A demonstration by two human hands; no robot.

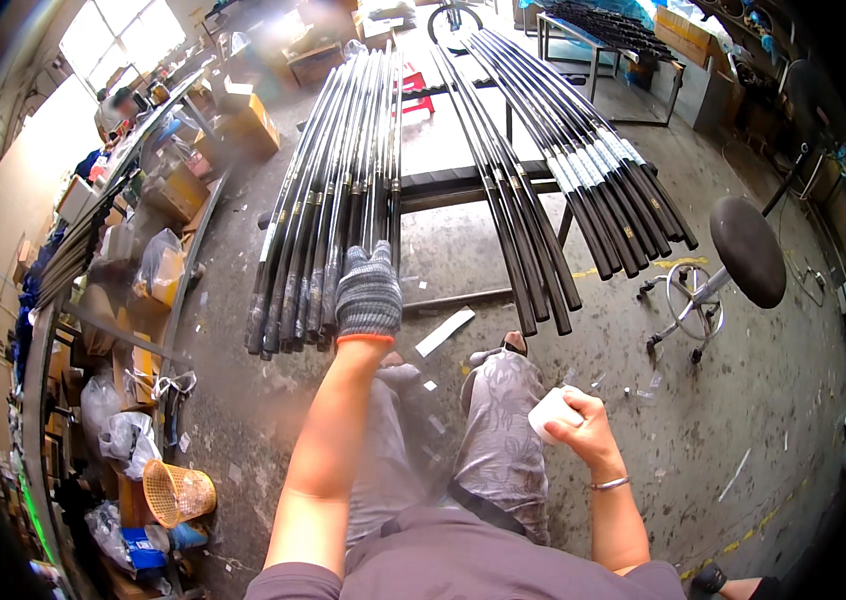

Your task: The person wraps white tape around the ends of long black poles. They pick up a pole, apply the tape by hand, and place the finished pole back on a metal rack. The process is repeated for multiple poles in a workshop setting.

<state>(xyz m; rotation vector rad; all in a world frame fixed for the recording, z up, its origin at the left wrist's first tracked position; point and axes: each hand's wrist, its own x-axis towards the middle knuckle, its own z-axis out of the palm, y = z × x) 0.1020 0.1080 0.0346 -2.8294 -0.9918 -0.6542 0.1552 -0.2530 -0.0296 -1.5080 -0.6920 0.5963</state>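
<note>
Right hand (588, 432) around one roll (550, 415)

Bright view, dark curved rim
The window (143, 40) glares at my upper left; nearby floor (248, 400) looks hazy, perhaps smudged.

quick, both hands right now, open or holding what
Left hand in grey knit glove: over long black rods, grip cannot be told.
Right hand: closed around white roll.

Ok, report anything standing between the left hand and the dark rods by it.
Only its gray glove; otherwise nothing visible. The left hand is right at the near part of the dark rods.
</note>
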